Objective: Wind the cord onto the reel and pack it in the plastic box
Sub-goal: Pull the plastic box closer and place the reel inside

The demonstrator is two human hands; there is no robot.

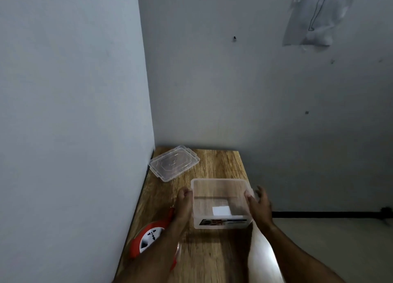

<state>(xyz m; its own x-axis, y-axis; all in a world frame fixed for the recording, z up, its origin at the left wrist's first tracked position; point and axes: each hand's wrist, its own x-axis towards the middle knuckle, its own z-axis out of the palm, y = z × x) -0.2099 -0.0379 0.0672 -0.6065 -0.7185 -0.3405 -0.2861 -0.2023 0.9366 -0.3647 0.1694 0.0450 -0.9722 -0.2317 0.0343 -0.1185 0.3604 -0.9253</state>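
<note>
The room is dim and bluish-grey. The left wall (70,112) is a little brighter than the far wall (244,80). The hands look blurred, and wide-angle distortion bends the edges.

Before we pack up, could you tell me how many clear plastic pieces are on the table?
2: the open box held between both hands, and its lid lying flat at the table's far left corner.

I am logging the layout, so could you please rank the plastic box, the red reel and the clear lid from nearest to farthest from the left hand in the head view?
1. Plastic box: the left hand grips its left wall, touching.
2. Red reel: just below and left of that hand, near the table's front left edge.
3. Clear lid: farthest, at the back left by the wall.
</note>
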